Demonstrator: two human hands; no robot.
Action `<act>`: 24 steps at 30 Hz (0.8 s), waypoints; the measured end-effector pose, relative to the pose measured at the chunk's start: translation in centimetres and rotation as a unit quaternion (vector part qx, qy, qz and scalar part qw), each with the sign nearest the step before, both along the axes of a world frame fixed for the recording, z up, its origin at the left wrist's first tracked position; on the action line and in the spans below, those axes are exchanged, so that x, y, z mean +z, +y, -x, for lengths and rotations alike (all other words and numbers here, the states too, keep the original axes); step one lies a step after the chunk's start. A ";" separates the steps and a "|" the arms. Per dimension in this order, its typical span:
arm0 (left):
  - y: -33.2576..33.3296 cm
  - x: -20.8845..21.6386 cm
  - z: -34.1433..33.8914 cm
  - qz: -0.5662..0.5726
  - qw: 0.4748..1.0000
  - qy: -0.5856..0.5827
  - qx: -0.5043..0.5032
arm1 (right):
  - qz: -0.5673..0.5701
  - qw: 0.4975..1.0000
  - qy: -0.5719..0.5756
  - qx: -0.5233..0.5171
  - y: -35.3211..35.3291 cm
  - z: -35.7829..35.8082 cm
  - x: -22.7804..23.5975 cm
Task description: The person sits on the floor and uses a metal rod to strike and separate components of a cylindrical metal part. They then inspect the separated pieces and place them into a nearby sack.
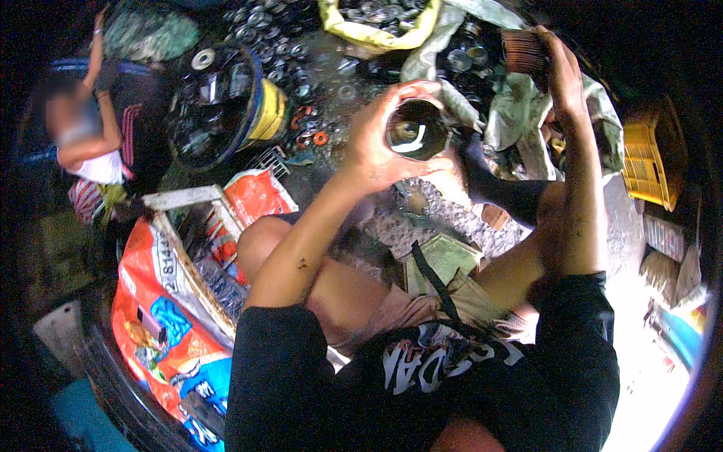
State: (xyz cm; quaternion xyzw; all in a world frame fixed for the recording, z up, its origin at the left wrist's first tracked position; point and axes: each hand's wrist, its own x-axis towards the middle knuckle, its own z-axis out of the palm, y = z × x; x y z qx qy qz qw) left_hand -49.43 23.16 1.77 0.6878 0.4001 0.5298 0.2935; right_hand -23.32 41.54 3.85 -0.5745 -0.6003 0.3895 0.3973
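Left hand (pixel 374 143): fingers and thumb curl round a dark, open-mouthed cylindrical canister (pixel 416 143); the mouth faces up at the viewer, probably because a grip round the wall leaves the opening uncovered.

Canister: upper middle of the frame, held above the floor. Something glints inside; too dark to tell what.

Right hand (pixel 566 75): fingers wrap along the outer side of a reddish-brown pleated filter element (pixel 523 51); its thumb is hidden. The side grip seems to suit the ribbed wall.

Filter element: upper right, well apart from the canister; the outstretched right arm accounts for the gap.

Bucket: yellow-and-blue tub (pixel 269 113), upper left, packed with dark metal pieces; its wall presumably stops them spreading like the loose metal discs (pixel 263 38) beside it.

Sacks: yellow-rimmed sack (pixel 329 15), top middle, mouth wide, likely for easy reach; pale sack (pixel 520 117), slumped beneath the right hand; orange printed sack (pixel 135 264), lower left.

Edges: yellow slatted crate (pixel 651 162), far right; a co-worker (pixel 105 143), upper left, well away from both hands.
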 end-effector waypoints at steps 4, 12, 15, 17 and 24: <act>-0.9 -0.1 0.1 0.041 0.998 -0.008 0.037 | -0.102 0.983 -0.152 0.014 1.3 -5.1 -1.6; -0.8 -0.3 1.8 0.073 0.993 0.030 0.084 | -0.063 0.876 -0.452 -0.156 5.4 -14.1 -1.6; 0.6 0.5 3.7 -0.011 0.992 0.074 0.104 | -0.096 0.906 -0.411 0.036 5.3 -14.0 -2.2; 1.5 2.0 5.2 0.054 0.988 -0.104 0.100 | -0.064 0.933 -0.344 0.082 7.0 -15.2 -3.8; 0.5 2.9 21.8 0.049 0.913 -0.057 0.402 | -0.137 0.900 -0.400 0.107 5.1 -6.7 -3.8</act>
